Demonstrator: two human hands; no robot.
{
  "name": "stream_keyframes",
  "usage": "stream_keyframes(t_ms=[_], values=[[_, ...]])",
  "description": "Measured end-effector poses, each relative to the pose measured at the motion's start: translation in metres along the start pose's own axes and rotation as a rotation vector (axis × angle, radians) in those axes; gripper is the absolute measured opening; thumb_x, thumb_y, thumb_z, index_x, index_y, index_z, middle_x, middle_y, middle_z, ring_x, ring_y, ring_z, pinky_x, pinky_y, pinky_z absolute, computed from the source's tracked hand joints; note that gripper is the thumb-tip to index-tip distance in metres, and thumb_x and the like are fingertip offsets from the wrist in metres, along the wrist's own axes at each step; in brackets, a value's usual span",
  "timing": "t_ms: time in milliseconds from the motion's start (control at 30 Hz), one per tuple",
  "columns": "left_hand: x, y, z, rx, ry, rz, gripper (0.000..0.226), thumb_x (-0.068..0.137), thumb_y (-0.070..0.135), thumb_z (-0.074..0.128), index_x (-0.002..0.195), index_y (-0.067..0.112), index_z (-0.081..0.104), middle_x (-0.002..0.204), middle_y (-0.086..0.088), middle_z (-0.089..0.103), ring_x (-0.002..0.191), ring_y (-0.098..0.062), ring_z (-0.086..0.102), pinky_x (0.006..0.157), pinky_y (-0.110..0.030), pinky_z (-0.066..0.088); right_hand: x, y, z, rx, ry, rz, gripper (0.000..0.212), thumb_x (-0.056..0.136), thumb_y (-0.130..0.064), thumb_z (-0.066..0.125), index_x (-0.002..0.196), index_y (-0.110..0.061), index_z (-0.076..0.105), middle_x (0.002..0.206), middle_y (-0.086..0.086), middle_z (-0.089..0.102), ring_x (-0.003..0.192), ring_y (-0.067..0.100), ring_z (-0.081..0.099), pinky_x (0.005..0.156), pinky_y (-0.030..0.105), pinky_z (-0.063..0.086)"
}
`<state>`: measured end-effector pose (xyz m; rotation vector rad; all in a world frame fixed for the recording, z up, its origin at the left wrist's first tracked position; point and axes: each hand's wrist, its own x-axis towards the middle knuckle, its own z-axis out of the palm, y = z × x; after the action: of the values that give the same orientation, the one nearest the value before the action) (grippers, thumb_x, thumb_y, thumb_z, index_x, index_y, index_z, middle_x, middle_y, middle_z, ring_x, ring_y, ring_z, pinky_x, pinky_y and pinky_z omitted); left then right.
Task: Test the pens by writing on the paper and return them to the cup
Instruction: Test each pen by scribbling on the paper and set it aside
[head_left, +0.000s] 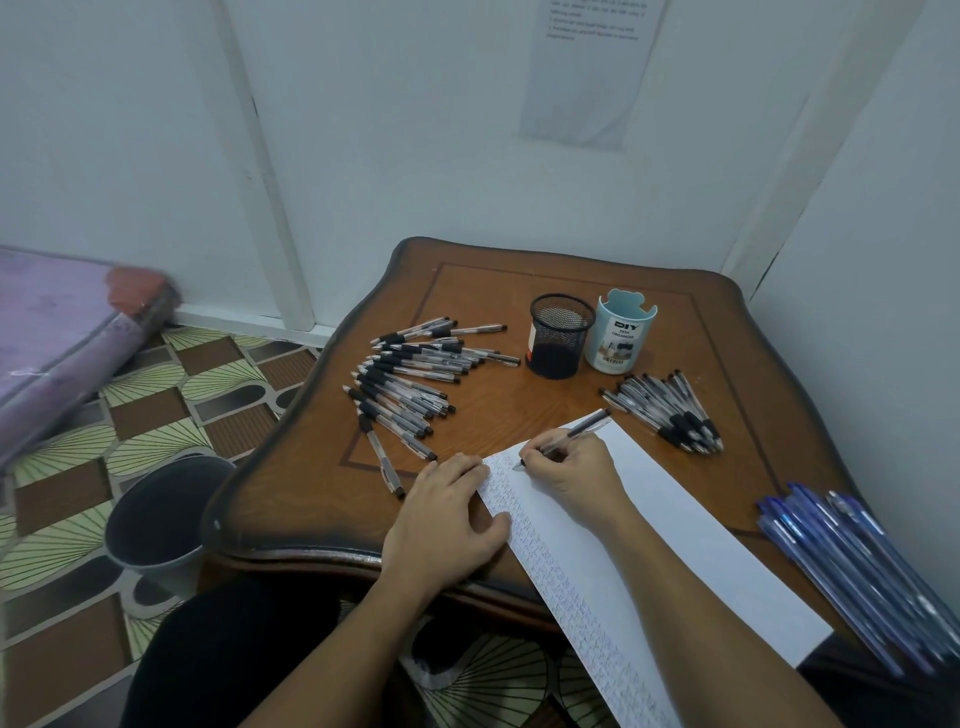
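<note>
A long white paper (701, 561) lies slantwise on the wooden worktop (311, 499), and its near end hangs over the front edge above the person's lap. The paper's left margin is filled with rows of small ink marks, while the right part is blank.

The left hand (447, 514) lies flat, palm down, on the worktop at the paper's left edge. Its fingers are spread and relaxed, and the fingertips and thumb touch the sheet. The right hand (571, 473) rests on the paper just beyond it. Its fingers are curled round a black-grip pen (576, 431), pinching it low on the barrel. The tip meets the paper at the top of the marked column and the far end slants up to the right.

At the right near corner lies a bundle of blue pens (857, 577), side by side. On the patterned floor to the left stands a dark bucket (161, 514), beside the worktop.

Farther back, a fanned heap of black-capped pens (410, 384) spreads over the left half of the worktop. A smaller heap of black pens (670, 410) lies to the right, near the paper's far corner. Behind the heaps stand a black mesh cup (558, 338) and a pale blue desk organizer cup (621, 335), upright and just beside each other. No pens stick out of either cup.

A purple mattress (57, 338) lies on the floor by the far left wall. A printed sheet (592, 67) hangs on the white wall; its text is too small to read.
</note>
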<state>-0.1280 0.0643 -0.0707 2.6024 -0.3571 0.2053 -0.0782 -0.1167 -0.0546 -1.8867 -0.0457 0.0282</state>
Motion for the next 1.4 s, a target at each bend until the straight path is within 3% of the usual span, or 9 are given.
stream_keyframes(t_ms=[700,867,1000,1133,1233,1333,1400], values=[[0.000,0.000,0.000,-0.004,-0.004,-0.002,0.079,0.078,0.065,0.034,0.140,0.020,0.050,0.147,0.011,0.041,0.138,-0.003,0.028,0.116,-0.022,0.005,0.000,0.000,0.001,-0.069,0.007,-0.016,0.014,0.088,-0.011,0.065,0.078,-0.014,0.074,0.069,-0.007,0.070,0.068,0.002,0.061,0.062,0.022,0.050],[0.000,-0.001,0.000,-0.009,-0.003,-0.007,0.082,0.075,0.067,0.030,0.139,0.020,0.051,0.146,0.011,0.042,0.137,-0.005,0.031,0.118,-0.026,0.010,0.000,-0.001,0.001,-0.063,0.013,-0.014,0.013,0.089,-0.012,0.064,0.080,-0.012,0.074,0.068,-0.010,0.070,0.066,0.001,0.060,0.060,0.022,0.049],[0.000,0.000,0.000,-0.001,-0.009,-0.008,0.079,0.077,0.066,0.033,0.139,0.020,0.051,0.146,0.011,0.042,0.136,-0.005,0.031,0.119,-0.028,0.015,0.000,-0.001,0.000,-0.035,0.013,-0.013,0.014,0.088,-0.012,0.063,0.080,-0.009,0.073,0.069,0.001,0.067,0.062,0.002,0.056,0.057,0.022,0.046],[0.000,-0.001,0.000,0.012,-0.015,-0.003,0.076,0.080,0.064,0.036,0.141,0.021,0.049,0.148,0.012,0.040,0.138,-0.004,0.027,0.117,-0.024,0.007,0.002,0.000,0.001,-0.065,0.027,-0.017,0.013,0.091,-0.015,0.064,0.081,-0.012,0.073,0.073,0.001,0.068,0.065,0.002,0.057,0.060,0.019,0.047],[0.000,-0.002,0.000,0.011,-0.009,0.004,0.072,0.082,0.061,0.040,0.141,0.021,0.048,0.148,0.012,0.040,0.138,-0.003,0.027,0.116,-0.022,0.004,0.006,-0.002,-0.001,0.150,0.114,0.054,0.017,0.098,-0.021,0.059,0.091,-0.010,0.070,0.078,-0.001,0.066,0.074,0.005,0.060,0.068,0.018,0.050],[0.001,-0.002,0.000,0.006,-0.008,0.002,0.076,0.080,0.065,0.036,0.141,0.021,0.049,0.147,0.012,0.040,0.137,-0.003,0.029,0.116,-0.023,0.005,0.010,-0.004,-0.007,0.270,0.108,0.156,0.029,0.103,-0.029,0.048,0.102,-0.005,0.066,0.077,0.003,0.058,0.064,0.008,0.052,0.057,0.018,0.043],[0.000,-0.001,0.000,0.003,-0.008,0.002,0.082,0.076,0.068,0.030,0.141,0.021,0.049,0.147,0.012,0.040,0.138,-0.003,0.028,0.115,-0.022,0.004,0.014,-0.004,-0.011,0.295,0.064,0.168,0.024,0.102,-0.023,0.051,0.115,-0.005,0.060,0.078,0.008,0.056,0.060,0.010,0.049,0.054,0.020,0.042]])
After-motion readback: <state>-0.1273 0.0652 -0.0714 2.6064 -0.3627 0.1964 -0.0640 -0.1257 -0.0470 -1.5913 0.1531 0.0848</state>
